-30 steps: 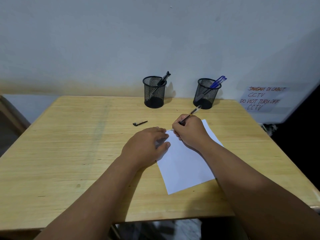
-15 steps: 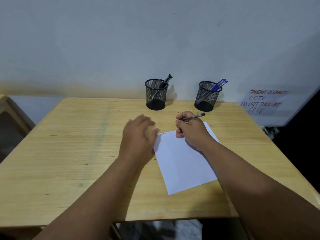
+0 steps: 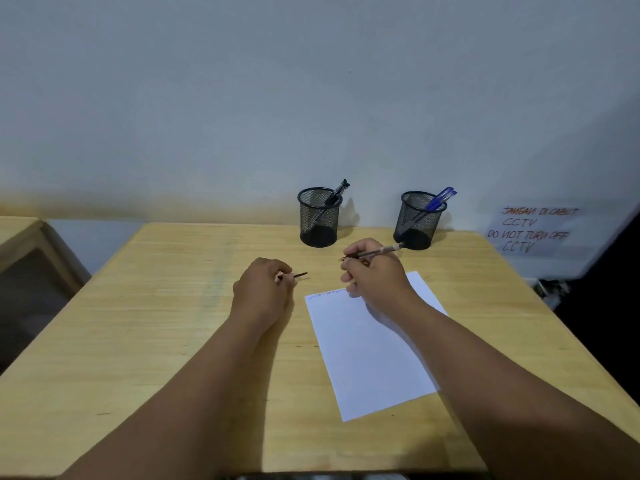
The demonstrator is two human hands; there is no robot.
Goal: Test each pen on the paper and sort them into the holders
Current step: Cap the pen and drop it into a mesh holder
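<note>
My right hand (image 3: 375, 271) holds an uncapped black pen (image 3: 379, 251) nearly level above the top edge of the white paper (image 3: 367, 348), its tip pointing left. My left hand (image 3: 261, 292) is closed on the black pen cap (image 3: 300, 275), whose end sticks out to the right, just above the wooden table (image 3: 156, 323). Small scribbles (image 3: 325, 293) run along the paper's top edge. At the back stand two black mesh holders: the left holder (image 3: 318, 218) with a black pen (image 3: 337, 192), the right holder (image 3: 417, 221) with blue pens (image 3: 440, 199).
A white wall runs behind the table. A handwritten CCTV notice (image 3: 531, 230) hangs on it at the right. Another wooden piece of furniture (image 3: 20, 244) stands at the far left.
My left hand left the paper, moved up-left and picked up the cap that lay on the table. My right hand lifted the pen off the paper and turned it level.
</note>
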